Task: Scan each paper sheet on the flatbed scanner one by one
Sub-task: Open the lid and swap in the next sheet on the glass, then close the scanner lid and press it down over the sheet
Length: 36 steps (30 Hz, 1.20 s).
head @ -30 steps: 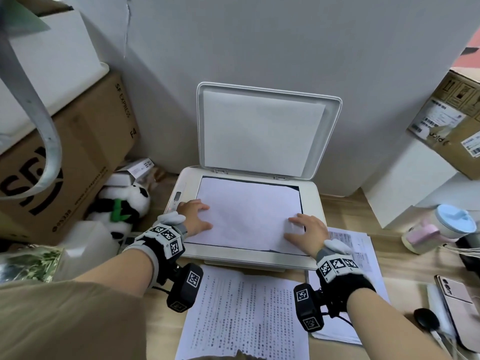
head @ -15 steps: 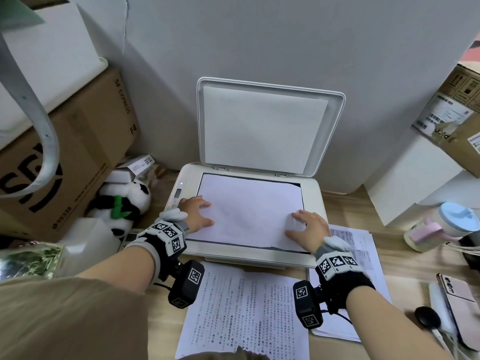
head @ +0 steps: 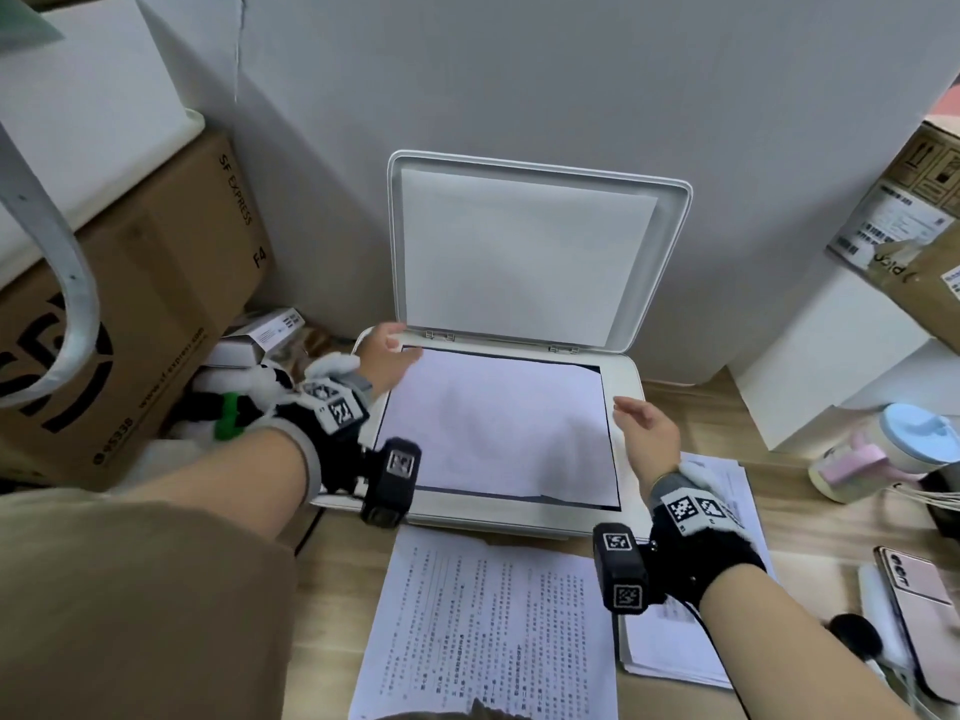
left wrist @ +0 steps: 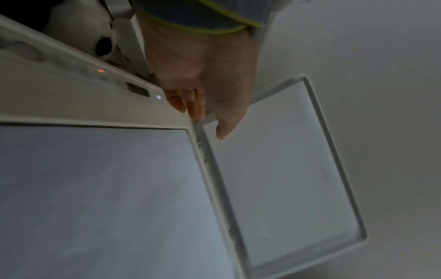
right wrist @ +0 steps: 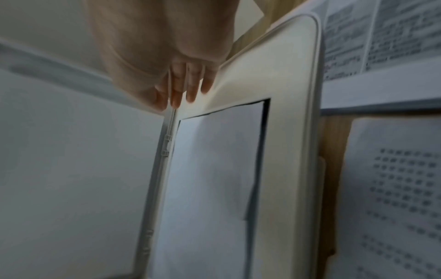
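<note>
The white flatbed scanner (head: 626,491) stands against the wall with its lid (head: 524,257) raised. A blank-backed paper sheet (head: 493,428) lies on the glass, its near right corner slightly curled. My left hand (head: 395,345) hovers open at the scanner's far left corner, next to the lid's lower left edge (left wrist: 281,179), fingers (left wrist: 190,105) straight and holding nothing. Over the scanner's right rim (right wrist: 291,132) my right hand (head: 631,413) is open and off the sheet (right wrist: 214,169), with its fingers (right wrist: 190,88) relaxed. A printed sheet (head: 493,626) lies on the desk in front.
A stack of printed papers (head: 665,652) lies at the right of the scanner. Cardboard boxes (head: 156,304) and a panda plush (head: 244,392) crowd the left. A lidded cup (head: 904,444), a phone (head: 919,595) and another box (head: 914,220) sit at the right.
Both hands have lifted off the sheet. The left one moved up to the lid's lower left corner, and the right one drew back over the scanner's right rim.
</note>
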Motion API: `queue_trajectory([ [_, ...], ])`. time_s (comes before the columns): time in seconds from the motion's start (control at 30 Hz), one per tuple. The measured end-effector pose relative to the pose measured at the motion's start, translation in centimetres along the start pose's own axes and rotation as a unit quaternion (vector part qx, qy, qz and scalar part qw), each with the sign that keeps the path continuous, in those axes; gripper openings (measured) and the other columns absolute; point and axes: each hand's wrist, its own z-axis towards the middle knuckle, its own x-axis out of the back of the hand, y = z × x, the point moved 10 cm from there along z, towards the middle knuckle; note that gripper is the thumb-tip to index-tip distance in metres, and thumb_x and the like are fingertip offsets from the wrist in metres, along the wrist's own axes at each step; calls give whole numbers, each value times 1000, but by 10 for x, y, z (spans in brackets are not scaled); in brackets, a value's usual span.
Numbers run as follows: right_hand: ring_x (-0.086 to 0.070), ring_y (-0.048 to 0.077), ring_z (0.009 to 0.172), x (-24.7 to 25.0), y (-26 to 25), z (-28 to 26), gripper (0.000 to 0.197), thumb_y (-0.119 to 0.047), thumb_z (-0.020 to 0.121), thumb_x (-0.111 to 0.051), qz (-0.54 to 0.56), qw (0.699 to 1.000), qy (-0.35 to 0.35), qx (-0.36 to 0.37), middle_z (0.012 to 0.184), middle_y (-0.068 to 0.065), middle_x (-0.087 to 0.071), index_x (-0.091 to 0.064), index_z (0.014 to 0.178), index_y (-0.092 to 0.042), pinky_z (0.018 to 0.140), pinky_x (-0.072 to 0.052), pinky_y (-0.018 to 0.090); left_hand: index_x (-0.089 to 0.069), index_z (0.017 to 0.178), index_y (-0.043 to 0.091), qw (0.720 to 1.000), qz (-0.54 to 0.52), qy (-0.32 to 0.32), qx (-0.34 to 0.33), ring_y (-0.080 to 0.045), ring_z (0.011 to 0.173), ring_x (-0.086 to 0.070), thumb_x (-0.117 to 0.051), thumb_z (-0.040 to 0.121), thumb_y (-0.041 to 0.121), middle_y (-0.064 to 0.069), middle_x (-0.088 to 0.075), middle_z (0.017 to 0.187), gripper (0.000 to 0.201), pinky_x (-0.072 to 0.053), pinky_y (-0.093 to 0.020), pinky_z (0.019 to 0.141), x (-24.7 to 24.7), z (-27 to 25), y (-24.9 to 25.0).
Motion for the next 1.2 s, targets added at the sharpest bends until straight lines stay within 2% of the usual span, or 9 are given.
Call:
queue_trajectory([
  [0.13,-59,13,74,-1,3,3,15,-3,92,-52,155,982,-18,-108,85,3,-64,-64,93,-12,69,-47,19,-24,146,20,985,-150,1,90,-8,59,-44,-51,89,6,0,-50,73,65,-31,-18,47,12,29,28],
  [0.4,-60,18,78,3,11,11,17,-7,95,-48,171,973,-50,-144,88,6,-64,-64,91,-12,75,-46,24,-19,147,29,963,-250,-5,98,-11,62,-52,-42,90,-6,-5,-55,78,71,-25,-20,48,19,59,67],
  [0.57,-61,17,79,13,15,11,15,-11,95,-50,187,970,-37,-151,89,6,-64,-64,92,-12,74,-47,23,-47,103,22,944,-303,27,127,-8,40,-54,-32,96,12,-1,-63,63,19,-24,-15,40,34,50,55],
  [0.67,-61,15,75,22,17,8,14,-14,95,-51,217,964,-16,-155,78,2,-67,-63,89,-12,70,-47,22,-48,73,19,925,-354,51,128,-3,27,-44,-31,93,21,3,-63,45,26,-19,-9,30,46,43,36],
  [0.77,-66,8,59,30,21,5,25,-24,99,-40,245,956,-8,-163,61,-7,-70,-61,88,-14,66,-46,20,-48,66,18,925,-347,92,125,-5,27,-46,-34,89,21,3,-62,42,27,-22,-16,38,56,17,19],
  [0.9,-67,7,51,40,27,3,39,-36,100,-31,277,944,-6,-181,62,-6,-71,-61,89,-14,61,-47,21,-54,70,17,941,-320,40,107,-2,30,-49,-35,93,21,5,-58,41,29,-25,-19,44,42,-14,-3],
  [1.07,-61,12,56,44,28,-5,27,-36,94,-47,258,947,-25,-189,59,-2,-66,-58,82,-15,47,-48,15,-52,70,19,937,-316,26,147,-5,35,-49,-57,84,20,7,-53,46,15,-33,-10,36,35,-28,-54],
  [1.13,-60,11,54,46,32,-6,15,-22,91,-55,207,960,-21,-185,64,0,-65,-61,83,-11,50,-50,19,-59,74,15,954,-260,39,147,-14,51,-56,-67,73,18,-2,-61,64,9,-43,-18,46,38,-33,-69],
  [1.2,-63,19,71,46,42,-6,21,-17,87,-61,122,974,-21,-191,92,10,-70,-65,101,-2,69,-54,31,-64,82,4,969,-189,38,157,-20,63,-59,-69,73,12,-12,-64,77,13,-48,-25,57,38,-36,-86],
])
